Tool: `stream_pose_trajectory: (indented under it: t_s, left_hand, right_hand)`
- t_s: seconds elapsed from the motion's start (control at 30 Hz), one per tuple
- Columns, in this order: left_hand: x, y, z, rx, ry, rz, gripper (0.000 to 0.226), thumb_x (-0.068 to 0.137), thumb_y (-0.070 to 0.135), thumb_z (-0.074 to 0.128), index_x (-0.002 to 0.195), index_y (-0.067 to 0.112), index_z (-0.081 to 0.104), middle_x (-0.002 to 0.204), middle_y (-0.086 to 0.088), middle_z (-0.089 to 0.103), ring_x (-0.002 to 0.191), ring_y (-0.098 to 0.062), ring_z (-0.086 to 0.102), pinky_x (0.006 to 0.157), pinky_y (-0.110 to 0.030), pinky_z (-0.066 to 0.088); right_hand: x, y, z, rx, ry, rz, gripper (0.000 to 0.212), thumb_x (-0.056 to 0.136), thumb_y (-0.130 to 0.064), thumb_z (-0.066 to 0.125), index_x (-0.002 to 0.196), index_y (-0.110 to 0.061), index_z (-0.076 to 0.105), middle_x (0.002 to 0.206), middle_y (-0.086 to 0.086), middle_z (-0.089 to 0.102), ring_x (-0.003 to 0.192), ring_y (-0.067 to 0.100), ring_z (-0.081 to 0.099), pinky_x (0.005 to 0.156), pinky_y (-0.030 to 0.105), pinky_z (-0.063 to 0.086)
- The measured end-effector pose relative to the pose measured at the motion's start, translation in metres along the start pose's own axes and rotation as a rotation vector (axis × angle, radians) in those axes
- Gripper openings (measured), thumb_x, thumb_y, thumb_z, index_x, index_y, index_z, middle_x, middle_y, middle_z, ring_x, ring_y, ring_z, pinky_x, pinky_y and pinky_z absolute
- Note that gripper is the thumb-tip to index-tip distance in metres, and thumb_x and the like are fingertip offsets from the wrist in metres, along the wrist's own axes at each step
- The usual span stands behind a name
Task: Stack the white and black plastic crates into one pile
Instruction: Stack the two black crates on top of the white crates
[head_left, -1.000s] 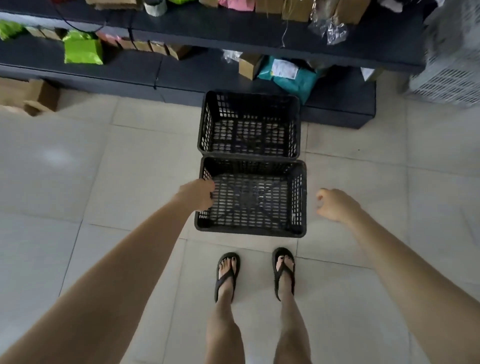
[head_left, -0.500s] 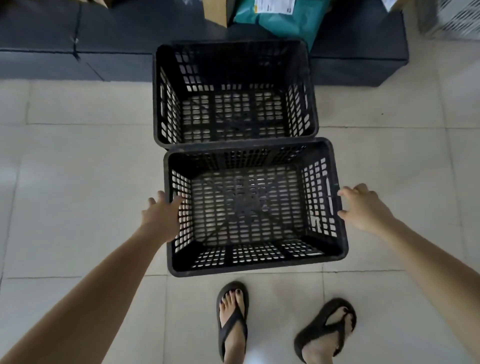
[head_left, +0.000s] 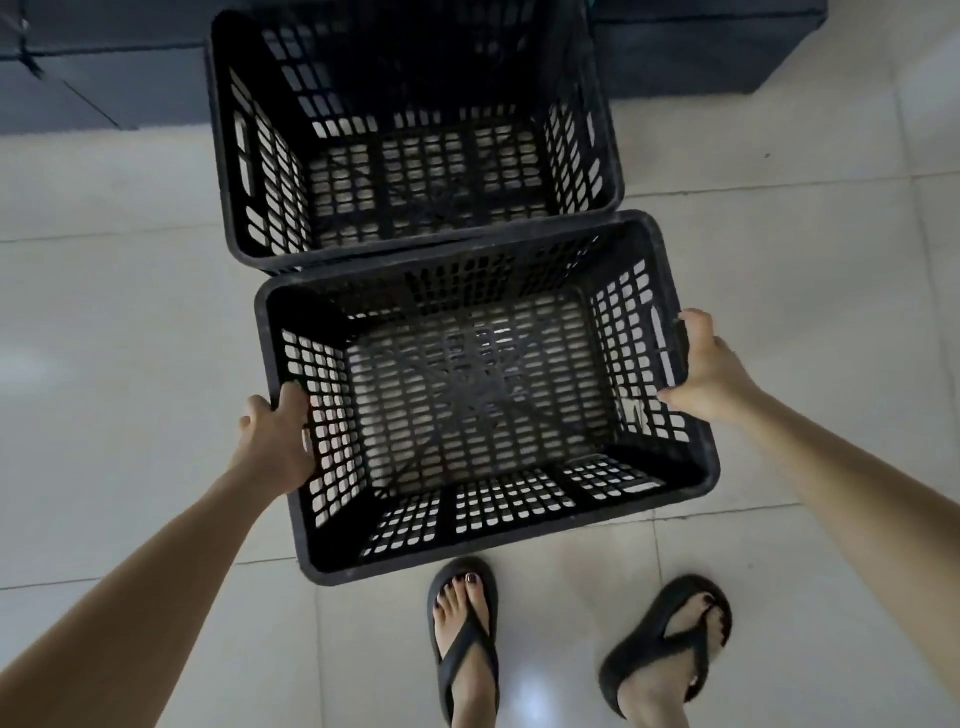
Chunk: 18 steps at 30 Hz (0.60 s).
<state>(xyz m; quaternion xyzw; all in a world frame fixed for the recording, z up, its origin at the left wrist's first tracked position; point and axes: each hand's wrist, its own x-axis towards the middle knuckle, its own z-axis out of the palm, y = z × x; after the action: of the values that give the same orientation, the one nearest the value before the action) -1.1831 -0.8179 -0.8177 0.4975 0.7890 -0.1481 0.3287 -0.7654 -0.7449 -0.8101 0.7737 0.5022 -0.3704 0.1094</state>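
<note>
**Both hands on the near crate, the second crate straight ahead**

We look down at two black crates on the tiled floor (head_left: 130, 364). The near black crate (head_left: 483, 405) lies between our hands, just in front of our feet. Its long axis runs from left to right, so each hand meets one short end wall. Our left hand (head_left: 278, 447) is closed around the left end, with the thumb over the rim and the other fingers hidden outside the wall. Our right hand (head_left: 709, 364) is closed on the right end near the handle slot; its fingers also are mostly hidden behind the wall. Both hands seem equally near, and neither one leads.

The far black crate (head_left: 415, 140) stands directly beyond the near one, away from us. Its near rim touches or slightly overlaps the far rim of the crate we hold; we cannot tell which. It has the same direction of long axis. So we judge that the coming move is a lift and then a carry straight forward, without any turning, to set one crate into the other.

The count: two black crates, both empty, and no white crate in view. Two hands are in view, both holding. Behind the far crate there is a dark low shelf (head_left: 701, 47).
</note>
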Motion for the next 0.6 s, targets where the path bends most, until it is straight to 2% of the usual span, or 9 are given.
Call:
stream_pose_trajectory:
  t_s: [0.1,0.2,0.3,0.37,0.47,0.6]
  left_hand:
    - [-0.009,0.002,0.001,-0.014,0.013,-0.008,0.045,0.074,-0.013,0.051,0.109,0.012,0.039,0.097,-0.011,0.033,0.089,-0.033,0.041,0.066,-0.038,0.044]
    - [-0.019,0.011,-0.007,0.003,0.027,-0.053,0.047,0.071,-0.014,0.053,0.103,0.016,0.035,0.097,-0.011,0.034,0.089,-0.031,0.041,0.066,-0.037,0.044]
    - [-0.038,0.027,-0.015,0.088,0.028,-0.049,0.045,0.071,-0.011,0.056,0.097,0.016,0.033,0.095,-0.011,0.036,0.091,-0.032,0.045,0.064,-0.034,0.042]
    - [-0.053,0.044,-0.025,0.163,0.023,-0.034,0.042,0.072,-0.008,0.059,0.101,0.013,0.036,0.096,-0.013,0.038,0.097,-0.034,0.048,0.064,-0.035,0.044]
    - [-0.079,0.077,-0.044,0.227,-0.026,-0.018,0.045,0.073,-0.005,0.062,0.111,0.010,0.040,0.105,-0.016,0.043,0.100,-0.033,0.048,0.067,-0.034,0.046]
    - [-0.121,0.127,-0.072,0.272,-0.049,0.014,0.046,0.076,-0.003,0.059,0.115,0.010,0.038,0.097,-0.012,0.038,0.093,-0.030,0.049,0.066,-0.032,0.044]
  right_hand:
    - [0.008,0.006,0.000,0.077,-0.011,0.017,0.098,0.072,0.002,0.071,0.145,-0.030,0.015,0.118,0.011,0.045,0.094,0.023,0.047,0.076,0.032,0.043]
    - [0.012,0.017,-0.002,0.059,-0.033,0.032,0.091,0.073,0.004,0.069,0.145,-0.021,0.021,0.123,0.016,0.047,0.093,0.023,0.045,0.075,0.029,0.042]
    - [0.008,0.034,-0.014,0.073,-0.081,0.071,0.090,0.071,0.006,0.070,0.144,-0.020,0.024,0.122,0.016,0.050,0.091,0.024,0.050,0.053,0.021,0.038]
    - [-0.001,0.046,-0.030,0.082,-0.099,0.102,0.090,0.071,0.006,0.071,0.144,-0.019,0.024,0.121,0.016,0.050,0.089,0.025,0.052,0.050,0.022,0.036]
    - [-0.021,0.065,-0.067,0.092,-0.116,0.146,0.086,0.072,0.005,0.070,0.142,-0.017,0.026,0.120,0.017,0.051,0.092,0.027,0.052,0.065,0.030,0.045]
    - [-0.055,0.090,-0.133,0.074,-0.119,0.178,0.085,0.071,0.007,0.068,0.141,-0.014,0.026,0.117,0.018,0.053,0.100,0.033,0.056,0.080,0.039,0.050]
